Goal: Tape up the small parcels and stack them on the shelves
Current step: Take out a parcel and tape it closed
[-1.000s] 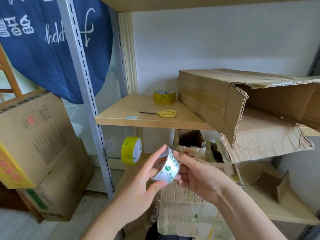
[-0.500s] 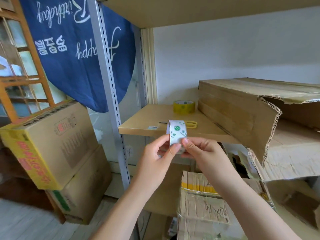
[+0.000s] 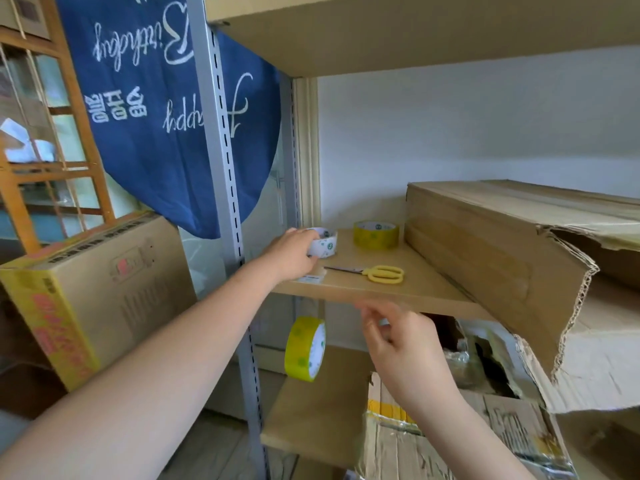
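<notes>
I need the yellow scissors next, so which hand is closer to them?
Left. The left hand rests on the white tape roll on the same shelf, just left of the scissors. The right hand is below the shelf edge.

The left arm is stretched forward and up, bare to the elbow, and the left hand is curled round a tape roll, which is gripped from the side. The right hand is held lower and nearer the body, blurred, fingers loosely bent with nothing seen between them; the forearm is angled in from below right.
</notes>
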A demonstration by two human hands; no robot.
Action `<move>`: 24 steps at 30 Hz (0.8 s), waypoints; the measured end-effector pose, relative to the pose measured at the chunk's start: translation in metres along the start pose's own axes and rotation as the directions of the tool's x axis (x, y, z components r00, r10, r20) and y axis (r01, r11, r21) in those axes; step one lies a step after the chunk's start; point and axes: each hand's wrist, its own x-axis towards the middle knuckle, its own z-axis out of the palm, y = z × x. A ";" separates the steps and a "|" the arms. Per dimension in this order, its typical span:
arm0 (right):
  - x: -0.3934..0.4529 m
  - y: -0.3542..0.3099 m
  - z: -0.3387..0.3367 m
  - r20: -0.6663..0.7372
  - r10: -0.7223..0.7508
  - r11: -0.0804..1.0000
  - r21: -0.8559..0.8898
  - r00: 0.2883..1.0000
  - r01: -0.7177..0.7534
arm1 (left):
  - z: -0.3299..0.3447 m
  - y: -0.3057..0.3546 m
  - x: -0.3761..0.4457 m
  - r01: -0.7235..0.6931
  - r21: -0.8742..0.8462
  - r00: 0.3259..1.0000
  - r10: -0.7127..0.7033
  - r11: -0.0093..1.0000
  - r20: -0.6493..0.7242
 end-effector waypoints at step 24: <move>0.064 -0.014 0.076 0.516 0.547 0.468 0.465 0.660 -0.751 | 0.011 0.009 -0.127 0.477 -0.879 0.834 -0.325 0.020 0.445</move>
